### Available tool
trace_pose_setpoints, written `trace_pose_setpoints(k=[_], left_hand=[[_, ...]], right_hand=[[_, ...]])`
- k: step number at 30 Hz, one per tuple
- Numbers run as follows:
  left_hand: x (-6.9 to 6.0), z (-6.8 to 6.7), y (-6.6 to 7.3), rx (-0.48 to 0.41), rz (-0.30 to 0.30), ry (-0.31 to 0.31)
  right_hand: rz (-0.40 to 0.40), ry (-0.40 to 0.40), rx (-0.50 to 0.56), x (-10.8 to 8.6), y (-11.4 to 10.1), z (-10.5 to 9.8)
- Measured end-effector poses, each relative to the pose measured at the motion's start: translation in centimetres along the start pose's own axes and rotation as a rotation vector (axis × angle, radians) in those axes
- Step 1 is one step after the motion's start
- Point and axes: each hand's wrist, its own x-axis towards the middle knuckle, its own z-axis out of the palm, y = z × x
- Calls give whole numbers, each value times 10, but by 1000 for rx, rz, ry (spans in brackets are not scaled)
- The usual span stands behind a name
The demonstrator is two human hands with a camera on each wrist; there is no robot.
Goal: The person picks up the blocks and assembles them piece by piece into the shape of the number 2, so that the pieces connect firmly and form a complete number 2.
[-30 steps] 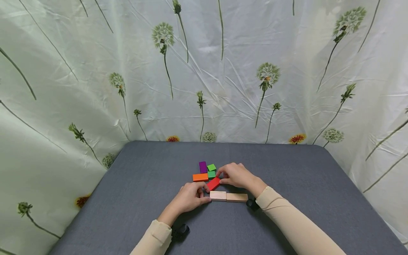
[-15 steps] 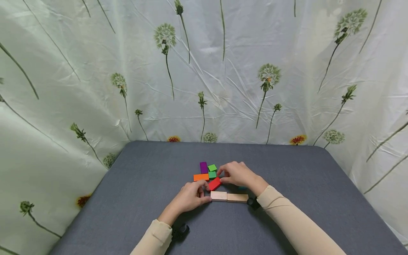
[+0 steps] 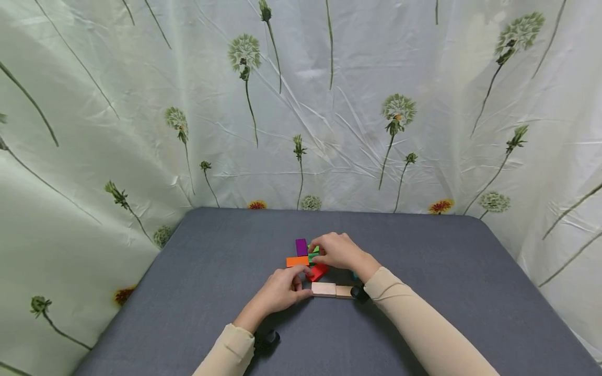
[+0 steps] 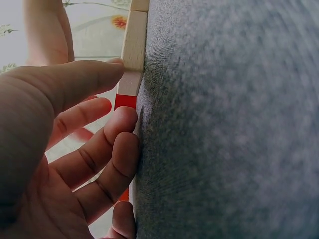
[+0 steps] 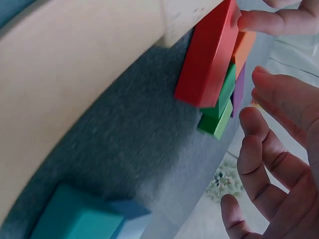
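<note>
My left hand (image 3: pixel 279 290) rests at the left end of a row of two plain wooden blocks. Its thumb touches the nearer pale block (image 3: pixel 323 289), and its index fingertip rests on the tilted red block (image 5: pixel 207 62) just behind. My right hand (image 3: pixel 340 253) hovers over the dark green block (image 5: pixel 227 89) and light green block (image 5: pixel 215 122), fingers loosely bent with a gap between thumb and fingertips. Nothing is held there. An orange block (image 3: pixel 297 261) and a purple block (image 3: pixel 301 247) lie to the left. The right wrist partly covers the second wooden block (image 3: pixel 344 292).
Near the right forearm stand a teal block (image 5: pixel 75 214) and a blue block (image 5: pixel 130 208), mostly hidden in the head view. Grey cloth covers the table (image 3: pixel 226 245). Behind it hangs a white curtain (image 3: pixel 348 156) with dandelion prints.
My right hand has left the red block's upper end and moved left and away, over the green blocks. The left hand stays put, and the red block lies about where it was.
</note>
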Motion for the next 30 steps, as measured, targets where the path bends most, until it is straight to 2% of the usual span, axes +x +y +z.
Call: trace_pose_setpoints(k=[14,25,30], left_hand=[[1,1,2,-33,-21,-29],[1,1,0,-27,-14,-21],[0,0,-1,-15,-6,-9]], right_hand=[[-36,-33,-20,19,-12,12],[-39,-35,-66,24,-16,14],[-36,-12,-108,25,-12,13]])
